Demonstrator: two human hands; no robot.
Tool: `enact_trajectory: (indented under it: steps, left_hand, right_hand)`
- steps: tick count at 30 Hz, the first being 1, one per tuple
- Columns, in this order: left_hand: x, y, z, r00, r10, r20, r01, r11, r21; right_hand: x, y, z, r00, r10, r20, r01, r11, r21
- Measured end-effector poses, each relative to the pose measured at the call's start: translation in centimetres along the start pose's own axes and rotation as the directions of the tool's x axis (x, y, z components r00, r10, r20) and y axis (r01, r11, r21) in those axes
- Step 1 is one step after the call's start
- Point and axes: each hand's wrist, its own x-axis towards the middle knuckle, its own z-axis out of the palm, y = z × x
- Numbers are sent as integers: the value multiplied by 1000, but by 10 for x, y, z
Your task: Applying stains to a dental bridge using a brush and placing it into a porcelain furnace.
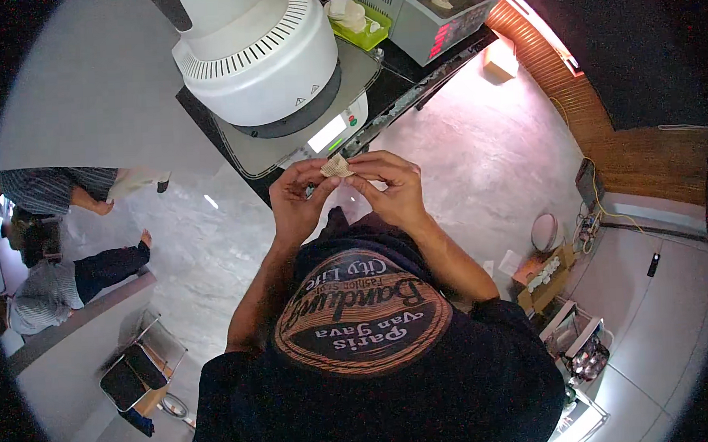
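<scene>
Head view: both hands meet in front of the chest, just below the edge of a dark worktop (411,72). The left hand (298,200) and the right hand (392,184) each pinch a small tan piece (337,167) between thumb and fingertips, so each grip is clamped on it from its own side. Just above it on the worktop stands a white round machine (260,59) on a grey base. A green tray (361,31) and a grey box-shaped device (424,20) sit farther back. Two people sit on the floor, far left.
</scene>
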Motion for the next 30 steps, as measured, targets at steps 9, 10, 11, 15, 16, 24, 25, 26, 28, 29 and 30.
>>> enact_trajectory:
  steps: [9,10,11,15,16,24,25,26,28,29,30]
  left_hand:
    - [-3,-6,0,1000,1,-20,-2,999,-33]
    - [-3,-7,0,1000,3,-22,-4,999,-34]
    - [-3,-7,1,1000,2,-25,-3,999,-41]
    - [-3,-3,2,1000,9,-7,-9,1000,-30]
    - [-4,-4,2,1000,9,-7,-10,999,-31]
    - [-5,-3,2,998,-44,-33,43,998,-37]
    - [-4,-4,2,999,-44,-32,42,998,-38]
    - [-4,-4,3,999,-28,-34,26,998,-54]
    - [-4,-4,4,999,-11,-36,9,998,-70]
    - [-4,-4,3,999,-16,-37,14,998,-56]
    - [-4,-4,3,999,-21,-39,19,999,-42]
  right_hand:
    - [-1,0,-1,998,-64,-20,63,997,-43]
    - [0,-2,0,998,-62,-17,61,997,-44]
    - [0,-3,-1,998,-56,-21,55,998,-41]
    - [-1,-2,-2,999,-47,-16,46,998,-44]
    - [-2,-2,-2,998,-56,-18,55,997,-49]
    - [0,1,0,994,-112,-12,112,993,-37]
    - [0,0,0,993,-113,-17,113,993,-40]
    - [1,-1,-1,993,-115,-22,114,993,-41]
    - [1,1,-1,993,-115,-11,114,993,-40]
    - [0,2,-1,994,-114,-1,113,993,-41]
    - [0,4,-1,994,-113,-5,113,993,-42]
